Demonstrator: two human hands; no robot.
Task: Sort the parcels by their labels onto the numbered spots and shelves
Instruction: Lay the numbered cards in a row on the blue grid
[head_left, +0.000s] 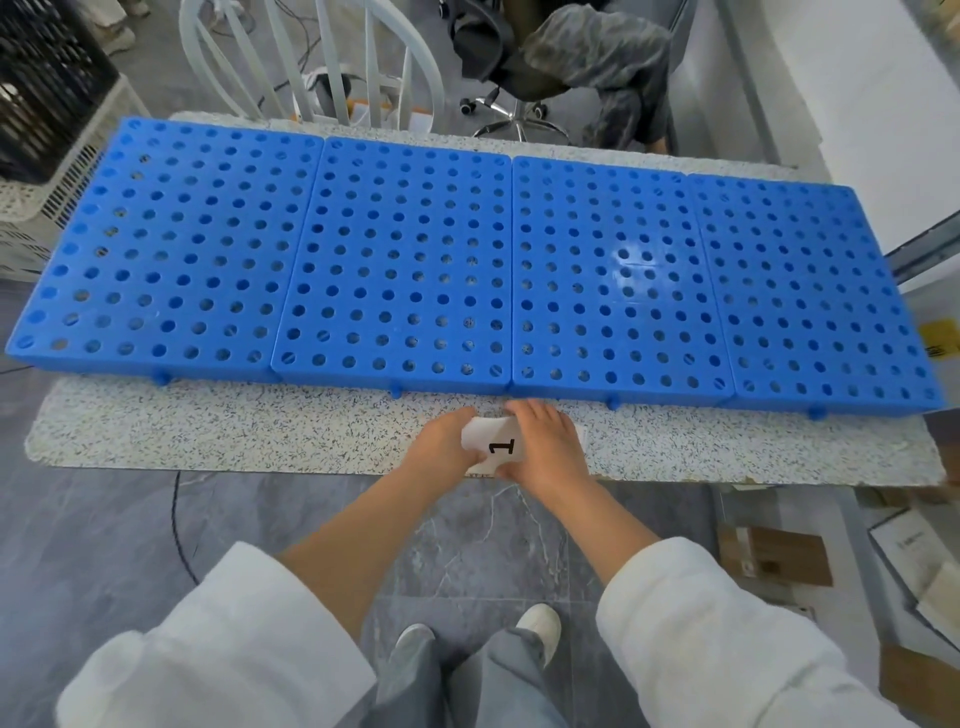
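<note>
Two sleeves (223, 649), left hand (441, 449), right hand (548, 449), one card (493, 440) — four pallets (410, 260)

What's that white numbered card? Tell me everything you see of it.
The white card is a flat sheet, apparently paper or thin card, printed with a black 1 turned sideways. The left hand pinches its left edge; the right hand grips its right side, hiding part. It is held over the near edge of the speckled tabletop, just before the blue perforated panels. Another white sheet seems to lie beneath.

The right hand (545, 449) hides part of the number card (493, 441).
</note>
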